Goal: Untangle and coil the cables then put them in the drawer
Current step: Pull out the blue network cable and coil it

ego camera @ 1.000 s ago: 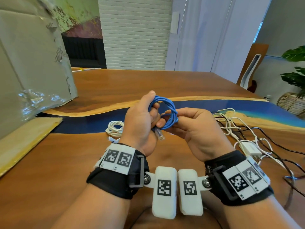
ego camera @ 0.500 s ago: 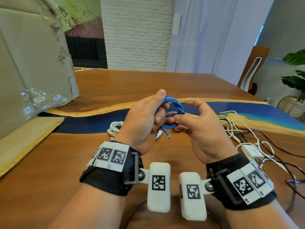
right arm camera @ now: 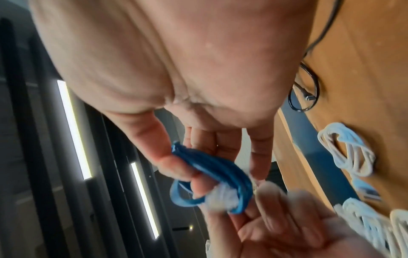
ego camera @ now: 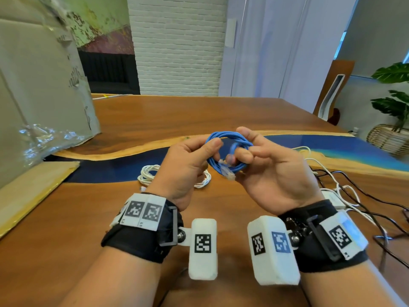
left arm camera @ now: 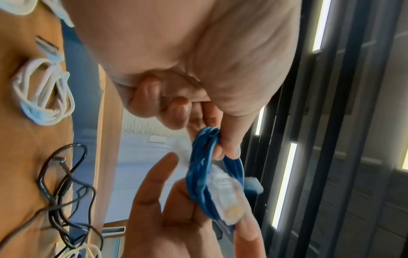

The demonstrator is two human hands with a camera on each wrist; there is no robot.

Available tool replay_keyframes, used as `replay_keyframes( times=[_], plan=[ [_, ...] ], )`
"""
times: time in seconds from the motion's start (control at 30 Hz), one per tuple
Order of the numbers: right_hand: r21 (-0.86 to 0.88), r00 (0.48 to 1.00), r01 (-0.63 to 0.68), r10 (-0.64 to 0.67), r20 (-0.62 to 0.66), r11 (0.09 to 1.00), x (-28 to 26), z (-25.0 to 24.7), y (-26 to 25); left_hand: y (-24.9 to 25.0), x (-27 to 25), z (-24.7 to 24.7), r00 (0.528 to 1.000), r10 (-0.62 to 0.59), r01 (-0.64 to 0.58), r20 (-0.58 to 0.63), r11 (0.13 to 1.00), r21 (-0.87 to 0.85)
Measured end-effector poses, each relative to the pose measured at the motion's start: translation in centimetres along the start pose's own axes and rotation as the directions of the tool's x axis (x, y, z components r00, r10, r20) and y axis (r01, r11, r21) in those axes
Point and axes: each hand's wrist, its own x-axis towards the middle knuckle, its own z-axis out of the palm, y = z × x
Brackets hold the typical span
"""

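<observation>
A blue network cable, wound into a small coil, hangs in the air above the wooden table. My left hand pinches the coil's left side between thumb and fingers. My right hand grips the right side, thumb on top and a finger through the loop. The cable's clear plug sticks out below the coil. In the left wrist view the blue cable and its plug lie against my right hand's fingers. The right wrist view shows the blue cable pinched under my thumb.
A coiled white cable lies on the table just beyond my left hand. To the right is a tangle of black and white cables with a white adapter. A large cardboard box stands at the left.
The coil has turned to face me more. My right hand, which half a second ago had its fingers spread, now grips the coil's right side. My wrists have moved apart.
</observation>
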Motion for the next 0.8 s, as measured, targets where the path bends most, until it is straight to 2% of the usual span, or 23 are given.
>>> replay_keyframes(
  times=[0.07,0.23,0.37,0.47,0.6,0.73,0.8],
  plan=[
    [0.031,1.000,-0.006,0.006,0.011,0.999,-0.1,-0.1,-0.1,-0.1,-0.1,0.3,1.000,-0.025,0.025,0.009,0.999,-0.044],
    [-0.267,0.982,0.079,-0.120,-0.143,0.961,0.5,-0.2,0.5,-0.1,-0.3,1.2,1.000,-0.007,0.007,-0.003,1.000,-0.018],
    [-0.452,0.969,0.060,-0.161,-0.189,0.890,0.7,-0.7,-0.1,0.4,0.2,0.1,0.994,-0.033,0.018,-0.107,0.991,-0.136],
    [-0.503,0.968,0.055,-0.170,-0.186,0.863,0.5,-1.1,-0.6,0.9,0.5,-1.1,0.985,-0.064,0.027,-0.162,0.974,-0.223],
    [-0.560,0.953,0.070,-0.221,-0.207,0.826,0.6,-1.9,-0.4,1.0,0.5,-1.1,0.986,-0.085,0.037,-0.143,0.948,-0.315],
    [-0.694,0.913,0.126,-0.357,-0.199,0.709,0.7,-1.4,0.5,1.1,0.2,-0.6,0.990,-0.110,0.072,-0.087,0.931,-0.359],
    [-0.657,0.901,0.171,-0.386,-0.196,0.734,0.7,-0.4,1.1,0.9,0.0,0.0,0.990,-0.134,0.108,-0.047,0.924,-0.367]
  ],
)
